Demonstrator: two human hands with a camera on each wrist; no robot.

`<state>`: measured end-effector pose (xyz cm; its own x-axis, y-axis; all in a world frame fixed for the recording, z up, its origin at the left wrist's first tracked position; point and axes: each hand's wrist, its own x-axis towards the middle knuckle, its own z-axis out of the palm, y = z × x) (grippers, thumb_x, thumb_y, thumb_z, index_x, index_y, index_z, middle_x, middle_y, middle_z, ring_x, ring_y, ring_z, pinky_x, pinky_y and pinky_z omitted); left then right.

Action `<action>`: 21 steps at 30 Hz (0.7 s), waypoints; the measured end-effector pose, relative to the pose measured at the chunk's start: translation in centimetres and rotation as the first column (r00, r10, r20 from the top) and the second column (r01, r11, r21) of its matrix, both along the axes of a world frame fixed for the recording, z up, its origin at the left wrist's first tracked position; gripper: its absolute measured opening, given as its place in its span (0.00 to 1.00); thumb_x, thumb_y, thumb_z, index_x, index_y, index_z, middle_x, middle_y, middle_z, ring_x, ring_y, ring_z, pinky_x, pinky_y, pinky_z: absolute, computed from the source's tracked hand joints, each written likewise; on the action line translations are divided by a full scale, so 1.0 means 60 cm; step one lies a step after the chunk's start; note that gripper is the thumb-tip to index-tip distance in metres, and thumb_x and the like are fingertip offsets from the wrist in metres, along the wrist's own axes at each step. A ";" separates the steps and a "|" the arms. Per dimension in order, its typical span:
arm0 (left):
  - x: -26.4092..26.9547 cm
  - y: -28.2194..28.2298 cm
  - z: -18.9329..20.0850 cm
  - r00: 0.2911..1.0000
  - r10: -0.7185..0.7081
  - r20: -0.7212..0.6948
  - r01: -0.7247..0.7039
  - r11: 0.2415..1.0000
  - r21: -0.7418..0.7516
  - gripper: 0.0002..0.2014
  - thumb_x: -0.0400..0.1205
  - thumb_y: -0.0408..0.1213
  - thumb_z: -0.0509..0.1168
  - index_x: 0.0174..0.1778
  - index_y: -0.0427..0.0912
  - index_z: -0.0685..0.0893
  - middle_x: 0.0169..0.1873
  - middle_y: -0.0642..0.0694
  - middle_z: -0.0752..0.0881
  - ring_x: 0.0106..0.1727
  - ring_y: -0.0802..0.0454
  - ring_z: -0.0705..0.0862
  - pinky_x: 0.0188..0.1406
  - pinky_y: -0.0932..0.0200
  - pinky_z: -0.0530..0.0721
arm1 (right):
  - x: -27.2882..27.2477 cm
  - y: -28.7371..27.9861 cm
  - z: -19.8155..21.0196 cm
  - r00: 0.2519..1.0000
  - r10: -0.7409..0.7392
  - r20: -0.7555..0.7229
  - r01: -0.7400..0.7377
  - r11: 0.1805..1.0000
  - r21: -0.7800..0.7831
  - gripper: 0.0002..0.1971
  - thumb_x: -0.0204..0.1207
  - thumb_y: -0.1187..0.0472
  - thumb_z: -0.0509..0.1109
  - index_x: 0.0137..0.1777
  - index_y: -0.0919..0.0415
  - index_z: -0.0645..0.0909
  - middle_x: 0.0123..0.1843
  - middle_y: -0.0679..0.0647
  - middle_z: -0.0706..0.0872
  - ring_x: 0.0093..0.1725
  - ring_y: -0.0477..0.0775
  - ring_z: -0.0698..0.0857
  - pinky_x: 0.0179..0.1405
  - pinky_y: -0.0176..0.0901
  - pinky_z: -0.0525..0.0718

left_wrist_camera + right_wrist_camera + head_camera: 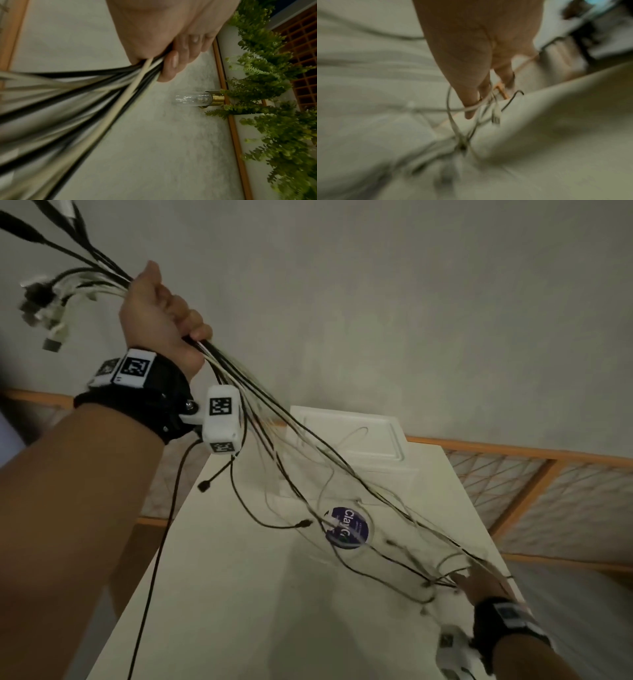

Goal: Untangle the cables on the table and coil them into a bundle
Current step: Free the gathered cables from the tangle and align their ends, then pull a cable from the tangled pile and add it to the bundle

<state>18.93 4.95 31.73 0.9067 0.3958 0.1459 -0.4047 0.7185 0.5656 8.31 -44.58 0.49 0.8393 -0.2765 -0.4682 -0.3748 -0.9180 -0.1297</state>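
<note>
My left hand is raised high at the upper left and grips a bundle of black and white cables in a fist. Their connector ends fan out above the fist. In the left wrist view the fingers curl round the cables. The strands run down to the right onto the white table, where they spread in loose loops. My right hand is low at the table's right edge, blurred, with straight fingers among the loose cable ends; one white strand crosses them.
A round purple sticker lies under the cables mid-table. A white tray sits at the table's far end. A wood-framed lattice rail runs behind. A wall lamp and ferns show in the left wrist view.
</note>
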 end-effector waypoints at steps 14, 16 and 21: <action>-0.031 -0.067 0.016 0.989 -0.129 0.066 0.128 0.992 0.012 0.25 0.84 0.44 0.61 0.21 0.47 0.62 0.18 0.52 0.58 0.21 0.53 0.52 0.21 0.61 0.55 | 0.028 0.259 0.231 0.824 0.518 0.231 -0.529 0.849 -0.015 0.29 0.74 0.33 0.62 0.68 0.51 0.77 0.66 0.51 0.83 0.65 0.52 0.81 0.64 0.43 0.77; -0.040 -0.091 0.019 0.978 -0.183 0.103 0.181 0.983 0.030 0.25 0.84 0.44 0.60 0.21 0.47 0.62 0.17 0.52 0.58 0.20 0.54 0.52 0.20 0.61 0.56 | 0.044 0.307 0.281 0.650 0.216 0.728 -0.483 0.858 0.177 0.23 0.71 0.45 0.75 0.63 0.50 0.74 0.59 0.46 0.84 0.57 0.46 0.82 0.55 0.39 0.81; -0.070 -0.138 0.047 0.940 -0.270 0.208 0.259 0.963 0.080 0.24 0.84 0.43 0.60 0.22 0.46 0.62 0.17 0.52 0.58 0.18 0.55 0.53 0.19 0.62 0.56 | 0.115 0.394 0.231 0.738 0.294 0.607 -0.575 0.746 0.337 0.39 0.61 0.55 0.84 0.70 0.51 0.69 0.62 0.48 0.83 0.61 0.47 0.82 0.66 0.44 0.79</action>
